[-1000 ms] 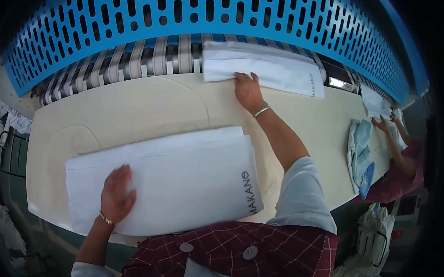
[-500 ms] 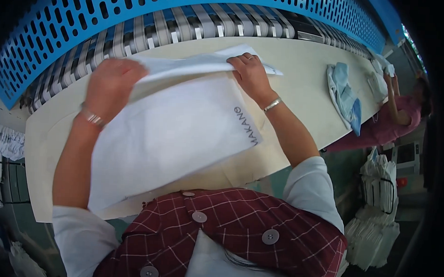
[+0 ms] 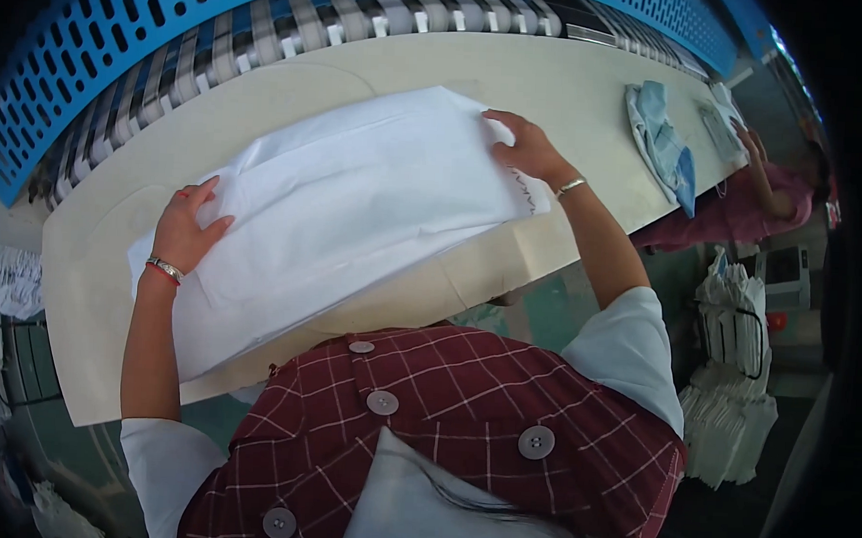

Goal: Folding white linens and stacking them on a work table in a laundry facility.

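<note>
A folded white cloth (image 3: 347, 198) lies spread in front of me on the pale table. Dark lettering shows on its right end, partly covered by the upper layer. At the cloth's left edge, my left hand (image 3: 185, 227) rests with thumb and fingers apart. My right hand (image 3: 532, 150) is at the far right edge, its thumb and forefinger spread in a curve beside the fabric. Neither hand shows a pinch. Some creases run lengthwise across the top layer.
Behind the pale table (image 3: 440, 72) run the belts of a machine (image 3: 346, 20) under a blue perforated guard (image 3: 85, 52). Light-blue cloths (image 3: 663, 135) lie at the right, near a person in pink (image 3: 756, 201). Stacks of folded white cloth (image 3: 732, 426) stand on racks at both sides.
The raised far part of the cloth has come down over the lettered layer and now lies flat. Both hands have loosened, the left lower and the right farther right.
</note>
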`<state>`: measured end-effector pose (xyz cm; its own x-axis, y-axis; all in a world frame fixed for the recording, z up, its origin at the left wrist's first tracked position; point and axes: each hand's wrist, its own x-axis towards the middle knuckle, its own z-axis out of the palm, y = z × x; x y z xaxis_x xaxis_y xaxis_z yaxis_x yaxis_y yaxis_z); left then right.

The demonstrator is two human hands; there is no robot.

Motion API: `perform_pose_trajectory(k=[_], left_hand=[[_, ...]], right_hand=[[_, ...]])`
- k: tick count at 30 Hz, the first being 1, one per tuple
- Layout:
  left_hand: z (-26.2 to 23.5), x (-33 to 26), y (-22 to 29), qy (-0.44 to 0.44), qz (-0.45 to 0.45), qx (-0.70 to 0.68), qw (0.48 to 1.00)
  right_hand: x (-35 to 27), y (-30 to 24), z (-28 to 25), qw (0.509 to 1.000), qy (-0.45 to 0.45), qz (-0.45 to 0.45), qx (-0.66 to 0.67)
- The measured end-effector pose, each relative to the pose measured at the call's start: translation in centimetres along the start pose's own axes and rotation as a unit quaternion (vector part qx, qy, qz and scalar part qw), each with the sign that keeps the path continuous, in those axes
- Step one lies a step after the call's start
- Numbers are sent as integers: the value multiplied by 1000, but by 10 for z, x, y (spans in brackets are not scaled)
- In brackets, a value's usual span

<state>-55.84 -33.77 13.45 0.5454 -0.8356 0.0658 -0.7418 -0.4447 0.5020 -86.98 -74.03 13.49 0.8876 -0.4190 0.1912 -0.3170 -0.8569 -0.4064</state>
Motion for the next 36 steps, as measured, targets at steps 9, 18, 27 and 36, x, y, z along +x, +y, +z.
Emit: perform_pose_trajectory(k=[9, 18, 27, 36], left_hand=[[-14, 10, 9, -36, -30, 64, 997], [-12, -21, -14, -11, -45, -237, 970], [-25, -48, -7, -40, -191, -97, 976], [-4, -40, 5, 47, -162, -245, 955]], right_hand=[[9, 43, 12, 990, -61, 42, -123], [-23, 56, -8, 996, -57, -3, -64], [-69, 27, -33, 997, -61, 40, 9], [-60, 44, -18, 996, -73, 44, -4]])
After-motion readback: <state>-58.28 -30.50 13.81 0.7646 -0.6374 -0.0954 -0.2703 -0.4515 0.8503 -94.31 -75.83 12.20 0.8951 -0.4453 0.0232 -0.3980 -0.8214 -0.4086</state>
